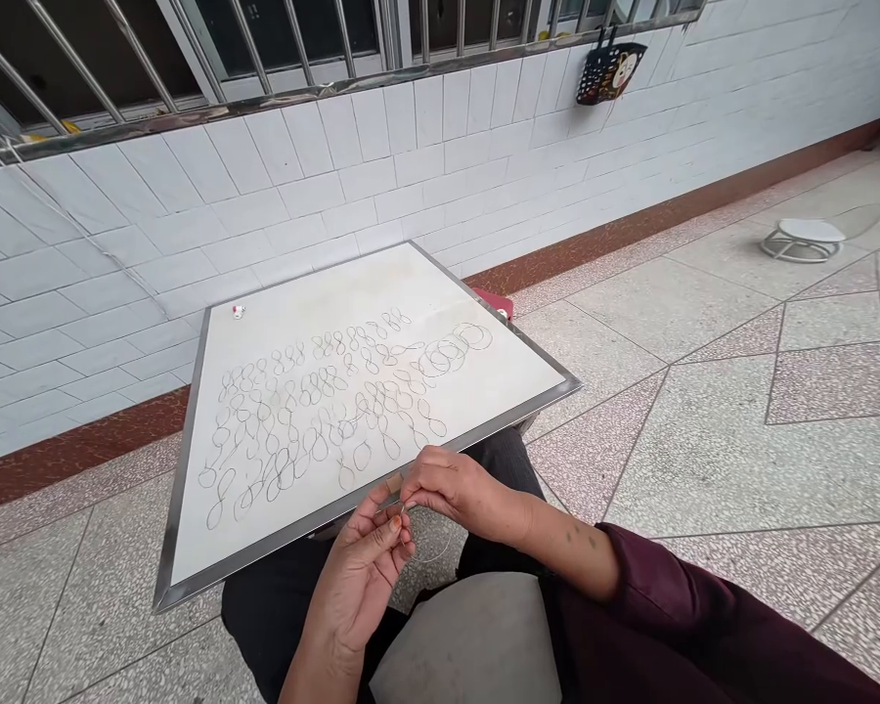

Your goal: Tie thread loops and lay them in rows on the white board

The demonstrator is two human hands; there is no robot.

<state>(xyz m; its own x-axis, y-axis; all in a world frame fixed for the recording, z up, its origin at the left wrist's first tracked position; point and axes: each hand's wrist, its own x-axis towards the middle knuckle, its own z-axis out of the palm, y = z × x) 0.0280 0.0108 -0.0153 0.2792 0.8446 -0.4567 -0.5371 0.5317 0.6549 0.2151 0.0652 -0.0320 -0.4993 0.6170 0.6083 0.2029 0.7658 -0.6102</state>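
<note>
My left hand is closed in a pinch, palm up, with a thin cord between its fingertips. A tan band or tape wraps one of its fingers. My right hand meets it from the right, thumb and forefinger pinching the same cord. The cord's free part curves in a loop below the right hand, over my lap. Just beyond both hands lies a white tabletop with a grey rim. Several rows of thin figure-eight loops are spread on it, with rounder loops at the right.
A tiny red-and-white item sits at the table's far left corner. Behind stands a white tiled wall with window bars. A dark patterned bag hangs there. On the floor to the right is a low white stool. Something red shows behind the table.
</note>
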